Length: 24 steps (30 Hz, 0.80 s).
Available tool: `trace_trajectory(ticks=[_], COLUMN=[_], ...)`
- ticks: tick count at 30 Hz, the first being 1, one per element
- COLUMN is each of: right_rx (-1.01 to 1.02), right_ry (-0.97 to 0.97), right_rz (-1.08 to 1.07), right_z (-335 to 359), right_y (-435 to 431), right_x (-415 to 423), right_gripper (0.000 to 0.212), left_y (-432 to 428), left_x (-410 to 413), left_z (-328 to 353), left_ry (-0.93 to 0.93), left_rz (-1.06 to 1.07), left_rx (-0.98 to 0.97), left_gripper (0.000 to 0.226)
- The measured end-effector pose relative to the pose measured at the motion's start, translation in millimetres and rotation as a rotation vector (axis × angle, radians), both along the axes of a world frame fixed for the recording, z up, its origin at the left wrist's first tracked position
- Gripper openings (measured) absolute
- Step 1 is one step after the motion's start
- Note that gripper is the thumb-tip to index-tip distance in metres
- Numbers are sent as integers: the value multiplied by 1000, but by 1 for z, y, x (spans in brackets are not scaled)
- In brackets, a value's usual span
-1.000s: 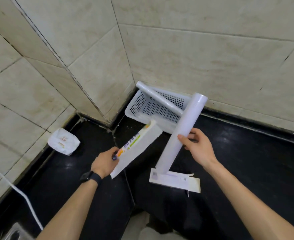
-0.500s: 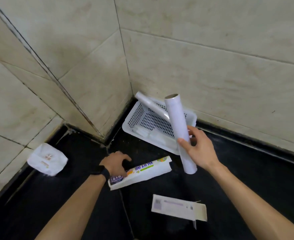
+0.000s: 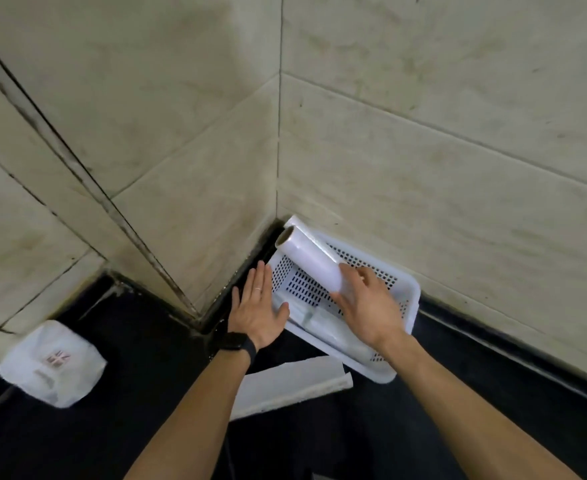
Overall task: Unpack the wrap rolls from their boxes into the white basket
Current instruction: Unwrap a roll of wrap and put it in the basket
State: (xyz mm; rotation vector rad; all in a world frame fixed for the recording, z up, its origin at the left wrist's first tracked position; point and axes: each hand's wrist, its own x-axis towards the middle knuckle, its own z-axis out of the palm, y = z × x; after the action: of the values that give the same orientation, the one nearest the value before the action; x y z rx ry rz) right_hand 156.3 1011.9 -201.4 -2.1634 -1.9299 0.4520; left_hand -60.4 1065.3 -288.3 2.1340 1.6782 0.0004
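Observation:
The white perforated basket (image 3: 411, 299) stands on the dark counter in the wall corner. My right hand (image 3: 368, 306) holds a white wrap roll (image 3: 307, 259) slanting over the basket, its open end up at the left corner. Behind it another roll (image 3: 297, 223) leans on the basket's far corner. My left hand (image 3: 257, 306) is flat and open, fingers spread, against the basket's left wall. More wrapped items lie on the basket's floor near the front rim. An empty white box (image 3: 292, 382) lies on the counter under my left forearm.
A white plastic bag (image 3: 51, 363) sits on the counter at the far left. Tiled walls close the corner behind and to the left of the basket. The dark counter runs on to the right and towards me.
My left hand let go of the box, which now lies on the counter, and moved to the basket's side. My right hand brought the roll over the basket and tilted it down.

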Motion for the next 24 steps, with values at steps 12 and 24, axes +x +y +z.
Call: trace_trajectory(ticks=[12, 24], right_rx=[-11, -127], right_ry=[31, -26], right_rz=[-23, -59], right_z=[-61, -89], right_y=[34, 11], right_x=[-6, 25], right_gripper=[66, 87], left_y=[1, 0], left_x=[-2, -1], left_z=[1, 8], left_ry=[-50, -18], left_rz=[-18, -28], left_rx=[-4, -41], left_gripper=[86, 87])
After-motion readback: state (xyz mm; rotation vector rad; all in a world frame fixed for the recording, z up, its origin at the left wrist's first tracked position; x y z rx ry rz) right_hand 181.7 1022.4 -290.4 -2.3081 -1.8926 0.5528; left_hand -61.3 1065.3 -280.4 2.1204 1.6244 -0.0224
